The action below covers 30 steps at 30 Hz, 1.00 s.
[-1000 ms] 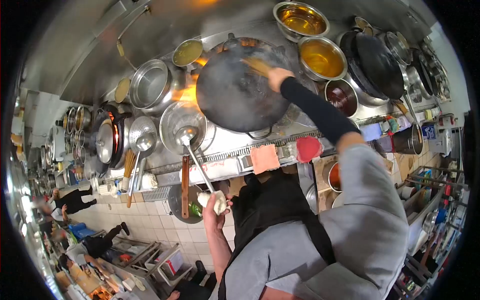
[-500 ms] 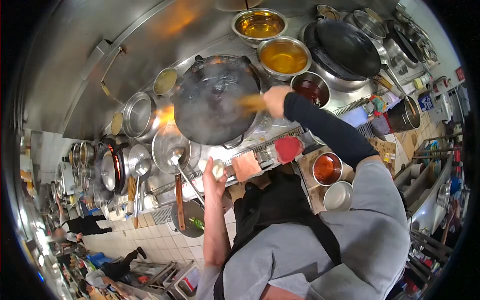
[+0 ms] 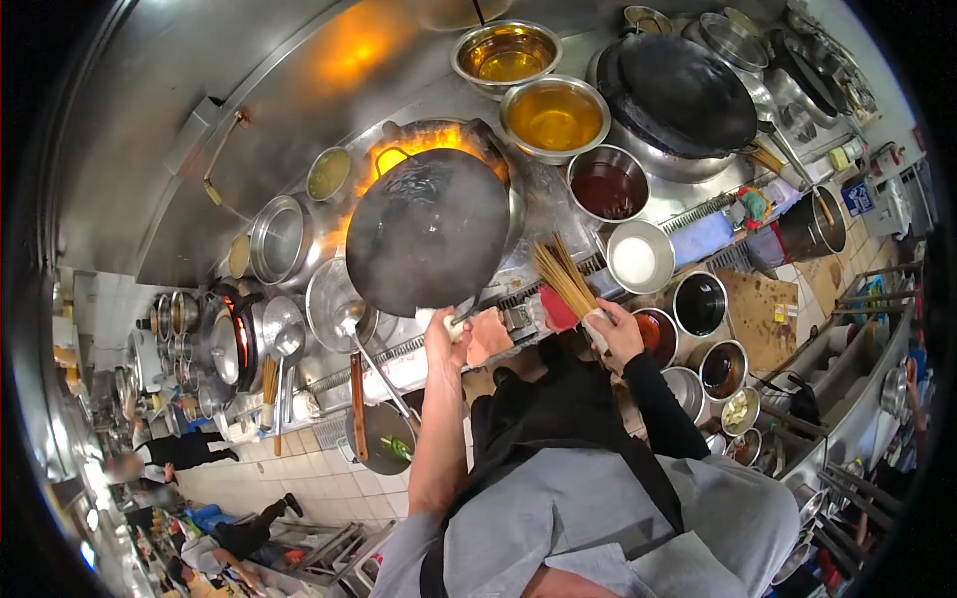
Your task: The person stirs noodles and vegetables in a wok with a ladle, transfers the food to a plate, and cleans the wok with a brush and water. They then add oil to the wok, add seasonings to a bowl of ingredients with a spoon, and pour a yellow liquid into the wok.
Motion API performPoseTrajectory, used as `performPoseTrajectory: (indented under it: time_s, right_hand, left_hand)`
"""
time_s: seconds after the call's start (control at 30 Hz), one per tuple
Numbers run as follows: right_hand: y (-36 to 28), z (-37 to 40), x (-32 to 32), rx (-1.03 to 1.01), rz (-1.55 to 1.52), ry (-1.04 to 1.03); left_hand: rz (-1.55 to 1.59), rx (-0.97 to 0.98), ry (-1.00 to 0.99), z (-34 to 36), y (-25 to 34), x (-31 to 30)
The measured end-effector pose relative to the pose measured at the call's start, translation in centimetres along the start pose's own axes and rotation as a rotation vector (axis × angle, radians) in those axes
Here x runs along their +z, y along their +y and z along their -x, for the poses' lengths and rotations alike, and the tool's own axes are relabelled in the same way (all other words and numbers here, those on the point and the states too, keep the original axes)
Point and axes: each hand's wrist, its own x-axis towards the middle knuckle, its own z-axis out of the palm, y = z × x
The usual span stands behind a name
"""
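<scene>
My left hand (image 3: 445, 345) is closed round a folded white cloth (image 3: 455, 325) at the near rim of a black wok (image 3: 429, 244). The wok tips toward me off its burner, and steam and a little liquid show inside it. Orange flames (image 3: 459, 136) rise past its far edge. In my right hand (image 3: 622, 339) is a bamboo wok brush (image 3: 564, 279), gripped by its pale wrapped end. Its bristles point up and away from me, to the right of the wok and apart from it.
Steel bowls of golden oil (image 3: 554, 116) stand behind the burner, near a pot of dark red liquid (image 3: 608, 183). A second wok (image 3: 686, 92) sits far right. At left are a ladle (image 3: 351, 317) and a strainer (image 3: 327, 299). Two people (image 3: 179, 448) are at lower left.
The brush has come out of the wok and back toward me in my right hand. My left hand has moved to the wok's rim, and the wok now tilts, with more flame showing behind.
</scene>
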Motion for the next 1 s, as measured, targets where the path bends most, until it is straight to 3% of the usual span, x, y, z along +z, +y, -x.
performPoseTrajectory:
  time_s: [0.1,0.13,0.2,0.3,0.47,0.57,0.73,0.87,1.0]
  right_hand:
    - [0.4,-1.7,-0.6,-0.013,0.034,-0.035]
    - [-0.1,-2.4,-0.5,-0.022,0.036,-0.046]
    - [-0.8,-3.7,-0.6,-0.034,0.044,-0.068]
    - [-1.1,-5.8,-1.4,-0.012,0.05,-0.118]
    - [-5.3,-4.4,-1.5,0.17,-0.018,-0.198]
    - [-6.4,-3.6,-0.5,0.236,-0.138,-0.252]
    - [-6.1,-4.7,4.1,0.277,-0.353,-0.427]
    - [-7.9,-4.8,9.9,0.405,-0.472,-0.25]
    - [-5.4,-7.2,15.7,0.457,-0.578,-0.228]
  left_hand:
    - [0.022,0.038,-0.002,3.4,0.0,-1.6]
    - [0.115,0.09,0.109,3.2,-0.2,-2.6]
    - [0.047,0.064,0.084,3.6,1.3,-5.7]
    - [-0.136,0.095,0.102,6.5,4.1,-5.8]
    - [-0.393,0.189,0.208,10.7,8.4,-3.2]
    - [-0.506,0.364,0.264,12.6,8.9,0.1]
    - [-0.73,0.57,0.451,15.2,8.5,6.5]
    - [-0.822,0.893,0.239,15.0,7.6,8.1]
    - [-0.951,0.989,0.247,15.8,5.6,8.3]
